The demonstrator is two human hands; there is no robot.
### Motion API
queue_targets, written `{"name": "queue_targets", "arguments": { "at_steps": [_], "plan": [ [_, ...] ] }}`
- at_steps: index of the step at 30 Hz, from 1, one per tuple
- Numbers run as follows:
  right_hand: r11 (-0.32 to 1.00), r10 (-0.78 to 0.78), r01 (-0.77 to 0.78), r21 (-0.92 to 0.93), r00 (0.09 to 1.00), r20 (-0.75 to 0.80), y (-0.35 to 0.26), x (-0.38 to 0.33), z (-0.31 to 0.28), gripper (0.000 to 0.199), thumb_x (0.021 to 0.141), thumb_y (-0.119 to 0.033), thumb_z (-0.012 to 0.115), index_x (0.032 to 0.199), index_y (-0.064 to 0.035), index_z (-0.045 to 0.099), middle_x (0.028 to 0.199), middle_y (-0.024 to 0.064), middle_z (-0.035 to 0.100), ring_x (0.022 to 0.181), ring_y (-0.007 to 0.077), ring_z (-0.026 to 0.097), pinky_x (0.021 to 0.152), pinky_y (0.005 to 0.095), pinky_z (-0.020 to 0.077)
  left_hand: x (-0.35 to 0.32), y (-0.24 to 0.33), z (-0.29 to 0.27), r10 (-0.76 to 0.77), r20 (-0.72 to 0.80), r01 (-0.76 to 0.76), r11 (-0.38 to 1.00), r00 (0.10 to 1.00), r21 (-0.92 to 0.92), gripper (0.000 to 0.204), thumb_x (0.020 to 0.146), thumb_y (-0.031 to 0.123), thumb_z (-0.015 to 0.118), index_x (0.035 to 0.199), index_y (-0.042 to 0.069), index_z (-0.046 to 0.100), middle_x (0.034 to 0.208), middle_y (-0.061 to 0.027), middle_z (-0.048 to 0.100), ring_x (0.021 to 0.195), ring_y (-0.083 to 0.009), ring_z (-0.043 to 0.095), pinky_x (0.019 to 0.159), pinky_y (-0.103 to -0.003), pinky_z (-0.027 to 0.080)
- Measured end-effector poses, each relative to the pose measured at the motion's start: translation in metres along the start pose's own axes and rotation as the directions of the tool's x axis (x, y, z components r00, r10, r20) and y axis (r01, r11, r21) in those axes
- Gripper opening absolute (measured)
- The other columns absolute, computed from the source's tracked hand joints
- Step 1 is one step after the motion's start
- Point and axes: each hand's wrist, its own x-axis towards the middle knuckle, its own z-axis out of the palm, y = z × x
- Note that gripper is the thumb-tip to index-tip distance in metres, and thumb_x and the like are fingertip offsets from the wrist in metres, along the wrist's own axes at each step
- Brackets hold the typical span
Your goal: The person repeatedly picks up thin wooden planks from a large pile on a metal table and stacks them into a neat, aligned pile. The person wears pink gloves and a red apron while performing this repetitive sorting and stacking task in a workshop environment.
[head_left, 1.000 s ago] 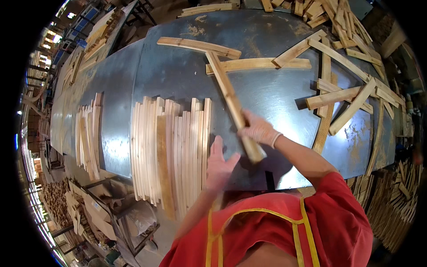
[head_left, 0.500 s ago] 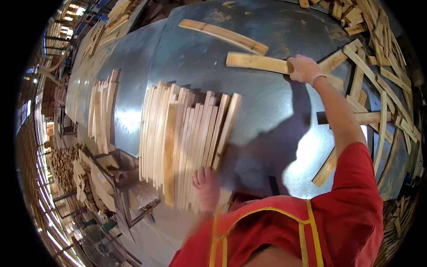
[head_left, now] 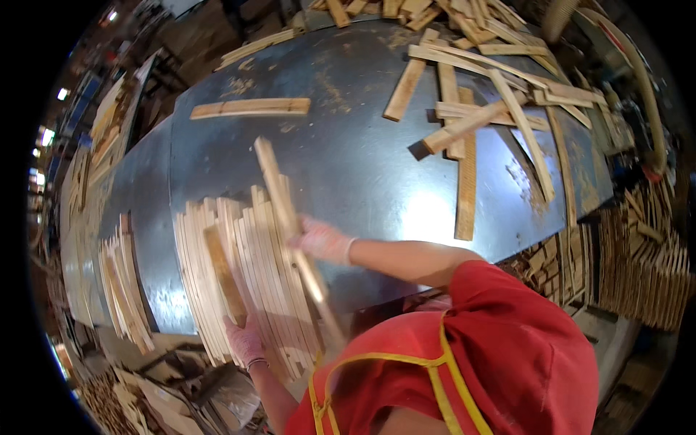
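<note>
My right hand point(head_left: 322, 241), in a pale glove, grips a long wooden slat point(head_left: 279, 196) near its middle and holds it slanted over the right side of a row of pale slats point(head_left: 246, 275). That row lies side by side on the dark metal table point(head_left: 348, 159) near its front edge. My left hand point(head_left: 245, 339), also gloved, rests against the near ends of the row at the table's front edge, fingers on the slat ends.
A tangle of loose slats point(head_left: 478, 94) lies at the table's far right. One single slat point(head_left: 250, 108) lies at the far left. A second smaller row of slats point(head_left: 123, 283) sits to the left. Stacked slats point(head_left: 638, 268) stand off the table's right side.
My right hand came back from the far side of the table with a slat and brought it over the row. The left hand stayed at the row's near ends.
</note>
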Motion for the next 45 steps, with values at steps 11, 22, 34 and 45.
{"name": "queue_targets", "arguments": {
  "at_steps": [11,22,34,45],
  "plan": [
    [0.984,0.176,-0.129,-0.120,0.776,0.606,0.040,-0.014,0.125,0.035,0.093,-0.025,0.065,0.117,-0.0012,0.070,0.093,0.0170,0.073,0.085,0.0312,0.070,0.078,0.0442,0.0566,-0.014,0.037,0.033,0.219,0.128,-0.104,0.801,0.967,-0.590,0.079,0.100,0.024,0.072,0.167,0.001,0.037,0.143,-0.0246,0.065,0.127,-0.0336,0.066,0.106,-0.042,0.053],
    [0.846,-0.314,-0.165,-0.506,0.613,-0.725,0.049,-0.126,-0.332,0.034,0.087,-0.025,0.064,0.110,-0.0011,0.069,0.109,0.0261,0.072,0.108,0.0474,0.067,0.094,0.0515,0.0548,-0.025,0.064,0.037,0.492,-0.035,-0.448,0.818,0.870,0.360,0.083,0.089,0.025,0.075,0.161,-0.002,0.042,0.140,-0.0283,0.064,0.121,-0.0489,0.066,0.105,-0.052,0.054],
    [0.234,-0.009,-0.537,-0.810,0.832,-0.555,0.039,-0.171,-0.556,0.065,0.090,-0.014,0.069,0.153,-0.0170,0.056,0.146,0.0114,0.064,0.143,0.0333,0.055,0.116,0.0466,0.0453,-0.151,0.321,0.131,0.661,0.419,-0.774,0.598,0.622,0.206,0.088,0.084,0.031,0.084,0.161,0.009,0.047,0.160,-0.0194,0.053,0.150,-0.0379,0.047,0.124,-0.049,0.037],
    [0.253,-0.153,-0.034,-0.967,0.985,-0.075,0.046,-0.118,-0.541,0.076,0.081,-0.042,0.084,0.146,-0.0178,0.054,0.105,0.0200,0.078,0.096,0.0426,0.076,0.083,0.0513,0.0614,-0.200,0.380,0.151,0.660,0.531,-0.809,0.582,0.531,0.085,0.075,0.087,0.033,0.078,0.153,0.009,0.052,0.150,-0.0162,0.059,0.138,-0.0375,0.057,0.114,-0.053,0.045]
  ]
}}
